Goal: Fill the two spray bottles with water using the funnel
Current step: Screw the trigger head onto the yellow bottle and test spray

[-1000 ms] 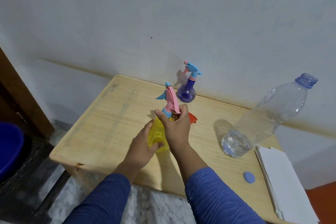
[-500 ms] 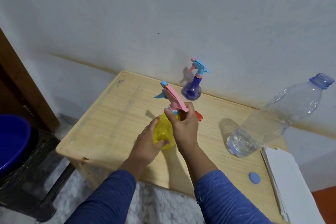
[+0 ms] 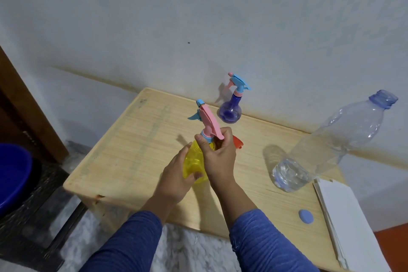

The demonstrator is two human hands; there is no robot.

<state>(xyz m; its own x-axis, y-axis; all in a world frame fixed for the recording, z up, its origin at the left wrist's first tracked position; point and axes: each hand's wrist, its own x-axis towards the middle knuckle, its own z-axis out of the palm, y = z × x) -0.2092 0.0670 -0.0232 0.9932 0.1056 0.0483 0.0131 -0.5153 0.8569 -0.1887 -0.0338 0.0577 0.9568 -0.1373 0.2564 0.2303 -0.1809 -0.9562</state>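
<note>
Wooden desk point(image 3: 136, 146) against a pale wall. Left hand point(image 3: 176, 174) wraps the yellow spray bottle point(image 3: 194, 161) body; right hand point(image 3: 218, 157) pinches its collar beneath the pink trigger head point(image 3: 208, 121). Orange funnel point(image 3: 238, 142) lies behind the hands. Purple spray bottle point(image 3: 229, 112) upright near the wall. Open water bottle point(image 3: 326, 148) stands at right, its blue cap point(image 3: 305, 217) on the desk.

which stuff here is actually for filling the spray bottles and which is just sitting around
For the job:
- yellow spray bottle, held by left hand and right hand
- purple spray bottle
- water bottle, uncapped
- blue cap
- orange piece, likely the funnel, mostly hidden

Lying about:
- white papers
- blue basin, off the table
</note>
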